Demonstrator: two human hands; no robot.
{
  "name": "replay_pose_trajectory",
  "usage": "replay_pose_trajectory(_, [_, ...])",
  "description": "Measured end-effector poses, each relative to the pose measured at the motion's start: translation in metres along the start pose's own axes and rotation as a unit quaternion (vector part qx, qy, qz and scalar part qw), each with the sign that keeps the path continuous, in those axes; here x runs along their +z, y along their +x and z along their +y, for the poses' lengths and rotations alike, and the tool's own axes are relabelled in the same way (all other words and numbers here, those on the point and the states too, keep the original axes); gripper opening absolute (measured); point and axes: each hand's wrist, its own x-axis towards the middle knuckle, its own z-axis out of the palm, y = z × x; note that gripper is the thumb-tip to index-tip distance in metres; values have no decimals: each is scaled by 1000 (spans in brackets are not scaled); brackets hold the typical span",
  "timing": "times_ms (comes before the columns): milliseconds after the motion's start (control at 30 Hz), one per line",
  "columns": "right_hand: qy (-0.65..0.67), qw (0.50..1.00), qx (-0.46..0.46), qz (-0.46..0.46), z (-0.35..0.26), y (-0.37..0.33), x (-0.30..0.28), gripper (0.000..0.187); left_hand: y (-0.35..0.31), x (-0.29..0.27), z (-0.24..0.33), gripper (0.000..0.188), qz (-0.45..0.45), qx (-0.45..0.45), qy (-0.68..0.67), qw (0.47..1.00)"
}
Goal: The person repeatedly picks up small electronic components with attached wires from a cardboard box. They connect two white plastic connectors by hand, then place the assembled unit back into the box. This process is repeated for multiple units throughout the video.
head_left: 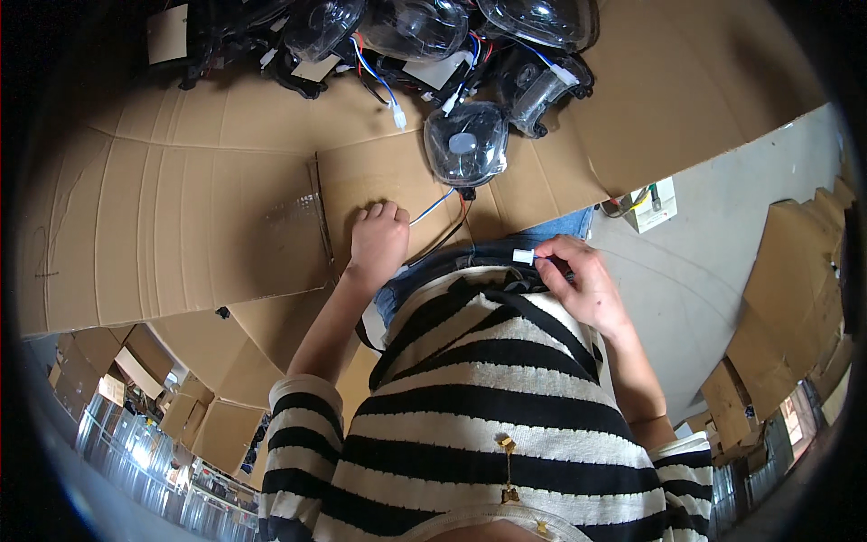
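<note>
A clear-covered, dark headlamp-like unit (465,144) lies on the cardboard in front of me. From its lower end run a blue and white wire (432,209) and a darker black and red wire (449,237). My left hand (380,239) is closed, knuckles up, at the end of the blue and white wire; its grip hides that end. The dark wire passes below it toward my lap. Over my right thigh, my right hand (582,275) pinches a small white plug connector (523,256) between thumb and fingers, with a bit of blue wire behind it.
Several similar lamp units (415,32) with loose wires and white connectors (398,116) are heaped at the far edge. Cardboard sheeting (208,199) covers the work surface. A white box (652,206) with wires stands on the floor at right. More cardboard boxes (226,435) are at lower left.
</note>
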Motion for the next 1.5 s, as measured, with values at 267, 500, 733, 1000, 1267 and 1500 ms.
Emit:
replay_pose_trajectory(267, [44, 998, -25, -29, -11, 4, 11, 9, 20, -29, 15, 23, -214, -62, -634, 741])
replay_pose_trajectory(500, [38, 998, 11, -49, -8, 14, 21, 7, 32, -27, 12, 29, -288, 27, -729, 621])
replay_pose_trajectory(733, [86, 994, 56, -49, -5, 19, 26, 8, 30, -27, 26, 24, -152, -47, -648, 745])
replay_pose_trajectory(1000, [227, 968, 109, 23, 13, 26, 52, 11, 16, -12, 59, 30, 199, 1, -447, 872])
replay_pose_trajectory(1267, [186, 966, 134, 118, 15, 21, 62, 13, 24, -19, 51, 27, 294, 97, -187, 932])
replay_pose_trajectory(1500, [122, 974, 146, 127, 21, 28, 62, 13, 35, -14, 48, 21, 304, 180, -108, 929])
